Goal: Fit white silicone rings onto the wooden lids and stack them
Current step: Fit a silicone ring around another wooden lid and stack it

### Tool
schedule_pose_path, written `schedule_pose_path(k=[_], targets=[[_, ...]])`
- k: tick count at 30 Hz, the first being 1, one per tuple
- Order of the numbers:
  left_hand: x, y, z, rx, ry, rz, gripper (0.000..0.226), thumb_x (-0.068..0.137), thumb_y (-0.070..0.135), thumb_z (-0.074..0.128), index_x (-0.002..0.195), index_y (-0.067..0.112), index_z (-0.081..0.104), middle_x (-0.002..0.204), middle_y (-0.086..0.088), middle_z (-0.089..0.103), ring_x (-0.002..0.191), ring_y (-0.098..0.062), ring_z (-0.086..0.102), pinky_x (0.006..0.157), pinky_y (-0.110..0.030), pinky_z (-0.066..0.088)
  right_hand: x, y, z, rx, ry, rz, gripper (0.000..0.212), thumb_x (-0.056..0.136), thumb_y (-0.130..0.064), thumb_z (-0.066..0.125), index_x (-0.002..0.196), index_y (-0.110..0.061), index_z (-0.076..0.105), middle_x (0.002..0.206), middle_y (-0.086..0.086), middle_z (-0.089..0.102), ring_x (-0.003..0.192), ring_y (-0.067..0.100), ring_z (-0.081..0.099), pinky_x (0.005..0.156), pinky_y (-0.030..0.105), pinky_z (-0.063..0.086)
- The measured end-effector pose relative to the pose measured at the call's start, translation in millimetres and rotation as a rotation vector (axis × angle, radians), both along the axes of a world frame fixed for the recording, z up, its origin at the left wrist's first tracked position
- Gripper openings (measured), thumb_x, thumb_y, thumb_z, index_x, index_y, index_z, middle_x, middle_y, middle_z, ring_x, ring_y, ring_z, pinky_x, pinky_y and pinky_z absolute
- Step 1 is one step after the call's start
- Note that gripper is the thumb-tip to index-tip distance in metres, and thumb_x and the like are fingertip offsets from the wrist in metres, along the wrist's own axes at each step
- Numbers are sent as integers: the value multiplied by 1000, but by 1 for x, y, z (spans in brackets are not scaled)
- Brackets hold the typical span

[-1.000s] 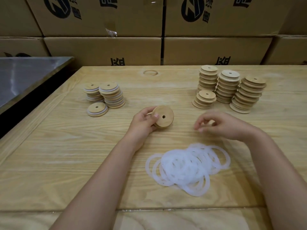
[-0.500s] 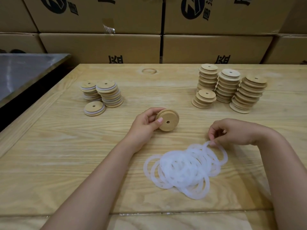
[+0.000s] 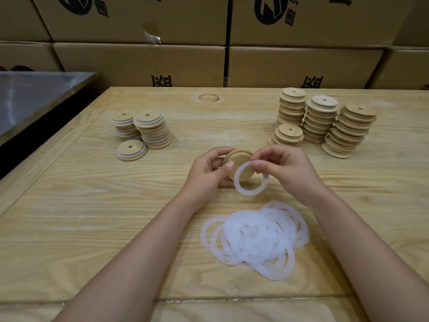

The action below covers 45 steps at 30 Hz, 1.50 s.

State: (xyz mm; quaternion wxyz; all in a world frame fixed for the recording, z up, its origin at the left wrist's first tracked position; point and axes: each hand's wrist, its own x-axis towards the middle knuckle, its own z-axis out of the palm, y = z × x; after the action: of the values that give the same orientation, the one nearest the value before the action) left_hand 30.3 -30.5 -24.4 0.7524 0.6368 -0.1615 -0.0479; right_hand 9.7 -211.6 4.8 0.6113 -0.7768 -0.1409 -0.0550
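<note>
My left hand (image 3: 209, 173) grips a round wooden lid (image 3: 236, 159) on edge above the table's middle. My right hand (image 3: 283, 168) pinches one white silicone ring (image 3: 249, 190) by its top and holds it right in front of the lid's face. A loose pile of several white rings (image 3: 255, 238) lies on the table nearer to me. At the left stand stacks of lids with white rings fitted (image 3: 152, 129), and a single ringed lid (image 3: 131, 149) lies beside them. At the right stand several stacks of bare wooden lids (image 3: 320, 122).
The wooden table (image 3: 69, 217) has a raised rim along its left side. A grey metal surface (image 3: 30, 98) adjoins it at the far left. Cardboard boxes (image 3: 139, 61) form a wall behind the table's far edge.
My right hand lifted one ring out of the pile and carried it up and left to the lid. My left hand stayed on the lid, turning its face toward the ring.
</note>
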Motion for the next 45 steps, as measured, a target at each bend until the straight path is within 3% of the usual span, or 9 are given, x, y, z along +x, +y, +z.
schedule_pose_path(k=[6,10,14,18,24,27,30,39,45], targets=[[2,0,1,-14,70,4,23,92,-3,51,106,14,60,86,-9,70,78,-19,69,65,-36,60,4,21,-12,45,-80,-209,20,78,-3,72,72,-21,67,85,-4,61,72,10,48,69,18,42],[2,0,0,14,73,6,19,94,2,50,104,14,62,84,-8,70,80,-21,69,65,-39,60,3,26,-14,100,-67,-244,19,78,-3,73,72,-21,67,92,-6,59,72,-3,52,69,12,44],[1,-1,-1,11,51,6,15,96,18,51,104,15,63,89,-2,70,85,-19,69,65,-36,59,4,28,-17,110,-69,-284,18,77,-3,74,73,-20,68,92,-4,58,74,-5,53,71,11,45],[0,-3,-3,63,-38,21,16,91,11,57,104,20,61,84,3,73,85,-15,70,67,-37,60,6,26,-18,153,-60,-286,19,76,-3,74,71,-21,68,89,-3,60,77,1,53,71,12,46],[1,-1,-2,84,-91,14,18,93,8,54,101,20,63,88,10,72,86,-8,68,69,-28,58,9,24,-19,120,-60,-262,20,77,-6,73,71,-23,68,84,-7,61,77,7,52,74,18,45],[0,-2,-2,111,-147,24,19,95,5,50,101,14,65,97,2,70,93,-12,65,78,-29,54,8,24,-19,135,-31,-249,17,80,-8,72,74,-23,68,82,5,66,78,16,54,72,21,47],[0,-2,-2,129,-158,43,19,95,4,49,103,12,64,104,-7,68,98,-20,64,87,-39,51,7,23,-18,137,-29,-238,14,80,-9,73,76,-21,70,89,22,66,77,20,55,71,23,49],[0,-2,-1,120,-103,55,18,96,8,50,103,20,62,93,-3,70,86,-15,65,78,-36,54,8,20,-18,179,-11,-207,13,80,-5,71,78,-18,71,83,0,69,78,7,62,73,16,50],[1,0,-2,79,-73,48,13,95,9,53,91,20,47,88,-9,69,81,-21,65,77,-42,55,9,22,-18,177,8,-226,11,81,-6,71,80,-17,71,84,3,69,79,9,63,75,19,51]])
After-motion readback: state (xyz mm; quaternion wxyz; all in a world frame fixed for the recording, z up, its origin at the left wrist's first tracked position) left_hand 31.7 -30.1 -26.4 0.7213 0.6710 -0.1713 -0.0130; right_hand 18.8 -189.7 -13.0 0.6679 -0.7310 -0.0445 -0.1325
